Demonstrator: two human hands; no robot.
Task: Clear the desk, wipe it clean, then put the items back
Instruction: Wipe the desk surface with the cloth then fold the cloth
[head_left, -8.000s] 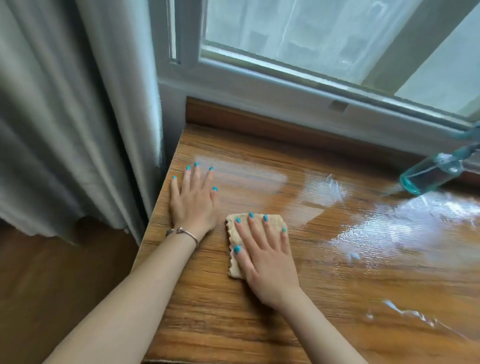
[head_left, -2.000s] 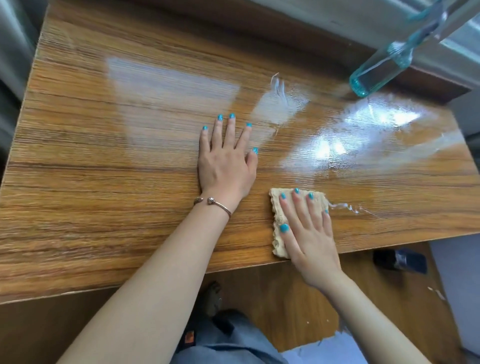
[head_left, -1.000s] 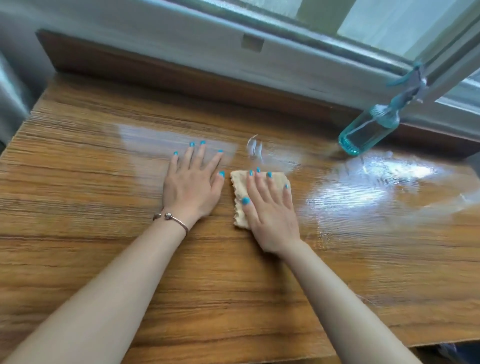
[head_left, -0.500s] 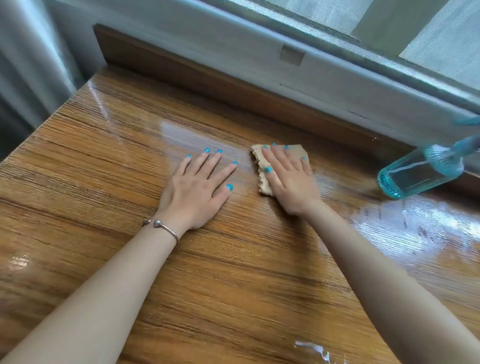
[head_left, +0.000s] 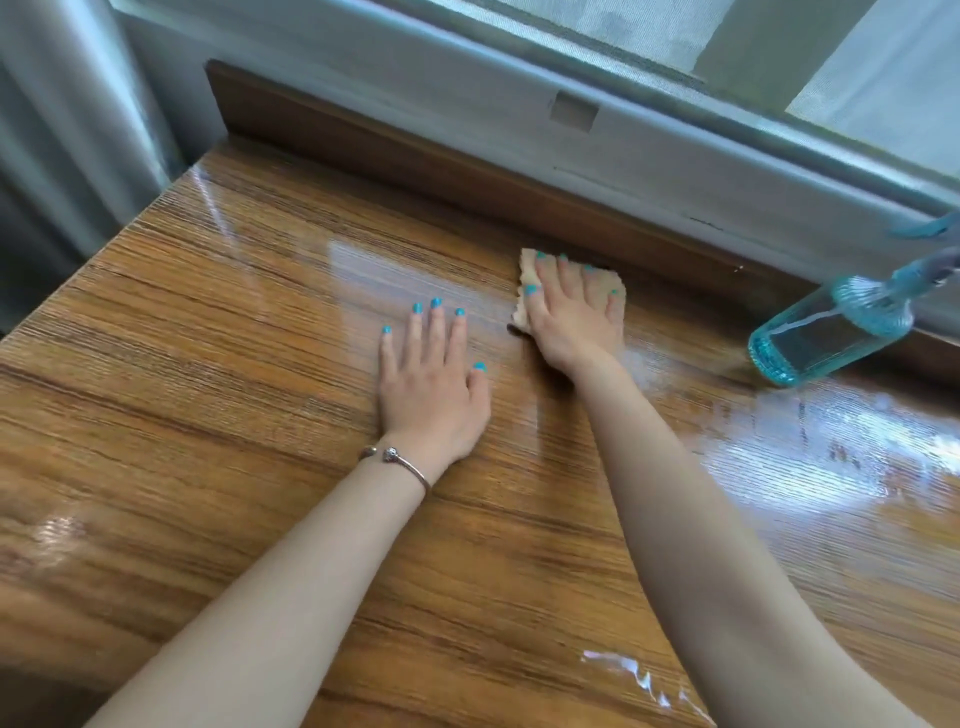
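Wood-grain desk (head_left: 208, 426) fills most of the frame, glossy with wet streaks toward the right and lower right, and it runs up to a window sill (head_left: 675, 150) across the top. My right hand (head_left: 576, 317) lies flat on the cloth (head_left: 524, 270), just above centre, fingers straight and spread, pressing it down rather than gripping it. Only its far and left edges show past my fingertips. It sits close to the dark back rail of the desk, not quite touching it as far as I can tell.

My left hand (head_left: 434, 384) rests palm-down on the bare wood just left of and below the cloth, fingers straight, holding nothing; a bracelet (head_left: 397, 460) circles the wrist.

I judge the cloth soft, light and limp, probably damp, so it should slide easily on this slick surface while my palm weighs on it, but it may bunch or slip out if I ease off. Flat pressure over its middle suits wiping; to lift it I would pinch the scalloped left edge.

At the right edge of the frame a blue spray bottle (head_left: 826, 332) stands near the sill, well apart from my hands.
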